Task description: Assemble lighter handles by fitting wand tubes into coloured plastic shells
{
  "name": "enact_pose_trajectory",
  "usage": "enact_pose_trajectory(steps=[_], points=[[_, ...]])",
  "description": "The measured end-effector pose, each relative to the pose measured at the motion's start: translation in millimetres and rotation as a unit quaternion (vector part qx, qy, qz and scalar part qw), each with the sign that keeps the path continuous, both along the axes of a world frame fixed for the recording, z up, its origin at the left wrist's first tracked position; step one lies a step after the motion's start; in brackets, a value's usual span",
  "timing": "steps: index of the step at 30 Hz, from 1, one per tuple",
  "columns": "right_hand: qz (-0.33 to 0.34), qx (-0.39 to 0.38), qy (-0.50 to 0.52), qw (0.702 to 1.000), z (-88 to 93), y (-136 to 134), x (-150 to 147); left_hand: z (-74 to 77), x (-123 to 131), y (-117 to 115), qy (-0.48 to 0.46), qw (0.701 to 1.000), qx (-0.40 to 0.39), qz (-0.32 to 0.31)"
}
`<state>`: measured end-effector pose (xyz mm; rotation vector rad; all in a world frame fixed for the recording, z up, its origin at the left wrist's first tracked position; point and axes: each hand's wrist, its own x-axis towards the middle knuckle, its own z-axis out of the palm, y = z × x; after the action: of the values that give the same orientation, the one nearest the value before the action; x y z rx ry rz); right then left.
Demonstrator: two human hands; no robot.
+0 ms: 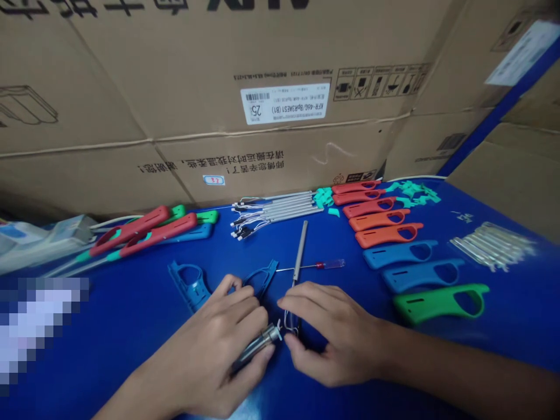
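Observation:
My left hand (214,344) grips a slim metal tube (256,348) with thin wires coming out of its tip. My right hand (332,332) curves over a small loop of thin wire (291,322) between the hands. A long metal rod (300,254) runs down to that hand, and its lower end is hidden behind the fingers. I cannot tell whether the hand grips it. Just beyond my left hand lie two blue plastic handle pieces (190,286). A screwdriver (330,264) with a red and blue handle lies past my right fingers.
The blue table (109,326) bears rows of red, orange, blue and green plastic handles (440,303), wired metal rods (271,213), loose metal tubes (494,245), green scraps (413,192) and long red tools (144,233). Large cardboard cartons (284,102) stand behind it.

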<state>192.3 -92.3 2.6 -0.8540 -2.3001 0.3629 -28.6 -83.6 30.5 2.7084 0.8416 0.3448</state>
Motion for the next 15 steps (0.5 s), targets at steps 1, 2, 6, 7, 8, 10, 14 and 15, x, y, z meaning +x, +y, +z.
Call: enact_pose_trajectory(steps=[1,2,6,7,8,10,14,15], points=[[0.016,0.015,-0.001,1.0,1.4,0,1,-1.5,0,0,-0.011,1.0,0.007,-0.001],[0.036,0.025,-0.007,0.999,2.9,-1,1,-2.8,-1,-1,-0.02,1.0,0.013,-0.002],[0.078,0.025,-0.012,0.997,9.7,-2,2,-5.2,0,-2,-0.044,0.999,0.022,-0.009],[0.075,0.022,-0.004,0.997,12.1,-3,3,-5.1,1,-3,-0.049,0.998,0.024,-0.009],[0.071,0.024,0.003,0.997,15.2,-3,3,-4.8,1,-3,-0.051,0.998,0.028,-0.008],[0.068,0.032,0.017,0.997,23.3,-2,6,-4.0,2,-4,-0.048,0.998,0.038,-0.001],[-0.002,0.045,0.085,0.995,42.6,-3,29,-3.9,1,-1,-0.039,0.996,0.076,0.037],[-0.05,0.057,0.101,0.992,46.0,-4,40,-4.8,1,0,-0.039,0.995,0.084,0.039]])
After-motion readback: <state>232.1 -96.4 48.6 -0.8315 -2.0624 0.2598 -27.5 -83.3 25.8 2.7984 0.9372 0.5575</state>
